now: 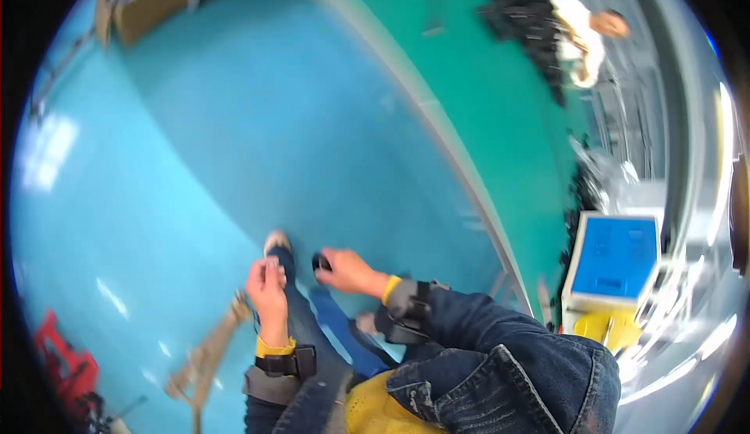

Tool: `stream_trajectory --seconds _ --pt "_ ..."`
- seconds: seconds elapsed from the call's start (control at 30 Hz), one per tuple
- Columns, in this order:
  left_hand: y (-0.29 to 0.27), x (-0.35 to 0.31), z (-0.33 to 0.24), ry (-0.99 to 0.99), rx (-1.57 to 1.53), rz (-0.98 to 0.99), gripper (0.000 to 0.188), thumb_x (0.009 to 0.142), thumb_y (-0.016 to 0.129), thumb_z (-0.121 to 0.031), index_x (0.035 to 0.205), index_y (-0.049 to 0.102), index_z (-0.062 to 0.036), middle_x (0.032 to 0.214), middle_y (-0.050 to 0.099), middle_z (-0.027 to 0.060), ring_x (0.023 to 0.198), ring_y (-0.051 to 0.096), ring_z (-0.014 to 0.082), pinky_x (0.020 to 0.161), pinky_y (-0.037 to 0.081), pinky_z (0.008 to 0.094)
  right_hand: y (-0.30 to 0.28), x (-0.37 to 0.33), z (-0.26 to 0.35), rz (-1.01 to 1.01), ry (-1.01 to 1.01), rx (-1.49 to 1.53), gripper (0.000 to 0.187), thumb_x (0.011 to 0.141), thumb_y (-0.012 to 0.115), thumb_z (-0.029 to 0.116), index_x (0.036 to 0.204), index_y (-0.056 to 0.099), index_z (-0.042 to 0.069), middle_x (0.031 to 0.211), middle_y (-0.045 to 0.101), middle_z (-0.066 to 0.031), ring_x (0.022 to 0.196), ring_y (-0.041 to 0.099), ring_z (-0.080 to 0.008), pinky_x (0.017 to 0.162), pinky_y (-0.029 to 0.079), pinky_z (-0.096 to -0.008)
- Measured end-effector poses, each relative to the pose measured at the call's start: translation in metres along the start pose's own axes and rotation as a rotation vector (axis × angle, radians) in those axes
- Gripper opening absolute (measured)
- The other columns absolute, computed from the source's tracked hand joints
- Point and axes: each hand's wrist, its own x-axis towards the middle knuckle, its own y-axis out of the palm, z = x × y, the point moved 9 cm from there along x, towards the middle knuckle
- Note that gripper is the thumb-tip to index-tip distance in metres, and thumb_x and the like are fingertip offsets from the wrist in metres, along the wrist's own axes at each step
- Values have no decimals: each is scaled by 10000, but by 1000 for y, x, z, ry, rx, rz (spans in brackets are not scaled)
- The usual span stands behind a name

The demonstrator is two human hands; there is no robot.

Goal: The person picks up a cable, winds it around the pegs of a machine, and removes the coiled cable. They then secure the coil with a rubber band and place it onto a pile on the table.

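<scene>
Low in the middle of the head view, my left hand [268, 292] is held up in front of my legs with its fingers drawn together. Whatever may be between those fingertips is too small to make out. A short way to its right, my right hand [349, 272] is closed on a small dark rounded object [321, 263], which sticks out past the thumb and fingers. The two hands are apart, above the blue floor [312, 121]. Motion blur hides finer detail.
A green-topped table [476, 98] runs along my right, with a heap of black pieces [519, 12] and a person [582, 35] beyond. A blue-and-white box [617, 254] stands at right, a cardboard box [152, 12] far left, a tan frame-like thing [207, 348] and a red object [66, 367] near left.
</scene>
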Motion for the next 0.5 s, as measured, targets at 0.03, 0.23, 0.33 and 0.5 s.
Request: stream_trajectory --seconds 0.03,0.23,0.33,0.5 --pt "1 -2 0 24 0 19 113 884 495 -112 829 554 -33 663 536 1 551 453 45 503 367 171 -22 -21 30 42 -94 -74 301 751 596 282 810 501 2 709 573 -210 645 556 -380 569 432 -439" --pt "40 -14 26 70 163 194 123 868 504 -112 807 548 -14 636 530 26 515 457 67 455 368 199 -178 -160 145 109 -142 304 218 768 595 195 908 577 29 709 613 -61 565 594 -133 467 472 -264" --pt "82 -41 6 91 264 302 132 861 510 -118 814 555 -3 640 531 35 509 457 71 450 370 203 -331 -213 141 -423 -579 1082 281 853 549 182 1053 516 -12 926 607 -125 739 617 -180 514 501 -252" --pt "126 -77 -27 60 320 446 143 858 509 -121 817 562 5 634 534 41 501 458 77 448 375 204 -391 -257 30 -1193 -334 902 499 827 581 232 1226 405 -10 1128 534 -197 953 578 -263 744 497 -324"
